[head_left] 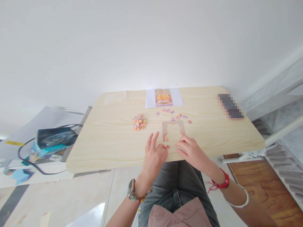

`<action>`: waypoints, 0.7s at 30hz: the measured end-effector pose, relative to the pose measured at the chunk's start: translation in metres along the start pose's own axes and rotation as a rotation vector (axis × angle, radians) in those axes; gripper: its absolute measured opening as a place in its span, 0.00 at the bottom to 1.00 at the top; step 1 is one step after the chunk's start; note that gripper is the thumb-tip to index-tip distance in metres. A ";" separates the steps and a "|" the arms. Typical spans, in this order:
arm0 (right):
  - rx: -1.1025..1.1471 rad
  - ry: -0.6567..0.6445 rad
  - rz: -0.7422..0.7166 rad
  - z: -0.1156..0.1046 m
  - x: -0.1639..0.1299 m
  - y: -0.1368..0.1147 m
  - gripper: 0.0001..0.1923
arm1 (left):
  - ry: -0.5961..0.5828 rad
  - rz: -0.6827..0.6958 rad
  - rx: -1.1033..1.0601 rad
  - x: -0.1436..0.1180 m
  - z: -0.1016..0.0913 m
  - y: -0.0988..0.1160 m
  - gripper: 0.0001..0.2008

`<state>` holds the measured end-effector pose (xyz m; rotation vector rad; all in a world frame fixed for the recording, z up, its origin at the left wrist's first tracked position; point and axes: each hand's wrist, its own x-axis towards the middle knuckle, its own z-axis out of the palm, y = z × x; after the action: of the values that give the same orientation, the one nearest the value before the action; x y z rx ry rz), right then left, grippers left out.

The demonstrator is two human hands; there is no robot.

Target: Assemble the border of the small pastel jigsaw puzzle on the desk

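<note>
**Small card pieces at the near edge of a pale table**

Right now the loose puzzle piece (167, 146) lies flat near the table's near edge, between the two hands. It looks thin, light and stiff like card, with knobbed edges; I judge it is best pinched by its rim between fingertips, since it sits too flat to scoop and would slide on the smooth top. The left hand (153, 157) rests with fingers spread and relaxed, its thumb side just beside the piece, holding nothing that I can see. The right hand (190, 150) is loosely curled, fingertips touching the near right corner of the half-built puzzle frame (173, 130), a pinkish open rectangle.

Farther off lie scattered pieces (174, 115), and to the left a small heap of pieces (139, 122). A reference picture (163, 97) on white paper sits at the far edge. The wood-grain table (106, 142) looks matt and smooth. A phone (230, 106) lies far right.
</note>
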<state>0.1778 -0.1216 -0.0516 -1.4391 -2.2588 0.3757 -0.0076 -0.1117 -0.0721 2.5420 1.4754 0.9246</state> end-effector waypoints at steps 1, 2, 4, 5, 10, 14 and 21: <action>-0.014 -0.010 -0.002 0.001 0.002 -0.003 0.07 | 0.002 0.024 -0.005 0.001 0.000 -0.001 0.01; -0.033 -0.022 -0.012 0.002 0.005 -0.006 0.08 | 0.003 0.055 -0.006 0.003 -0.001 -0.002 0.01; -0.082 -0.042 -0.055 0.007 0.012 -0.010 0.08 | 0.005 0.111 -0.005 0.006 -0.001 -0.004 0.03; -0.105 -0.044 -0.082 0.010 0.015 -0.010 0.06 | 0.005 0.128 -0.006 0.006 -0.001 -0.005 0.04; -0.190 -0.037 -0.172 0.022 0.030 -0.007 0.06 | -0.002 0.087 -0.035 0.006 0.002 -0.011 0.03; -0.331 -0.041 -0.281 0.019 0.032 -0.011 0.09 | 0.001 0.079 -0.040 0.006 0.004 -0.015 0.03; -0.416 0.014 -0.323 -0.009 0.038 0.023 0.13 | -0.033 0.033 -0.038 0.013 -0.005 -0.023 0.07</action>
<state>0.1862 -0.0773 -0.0452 -1.2113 -2.6049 -0.2176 -0.0226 -0.0897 -0.0697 2.5493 1.3981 0.9019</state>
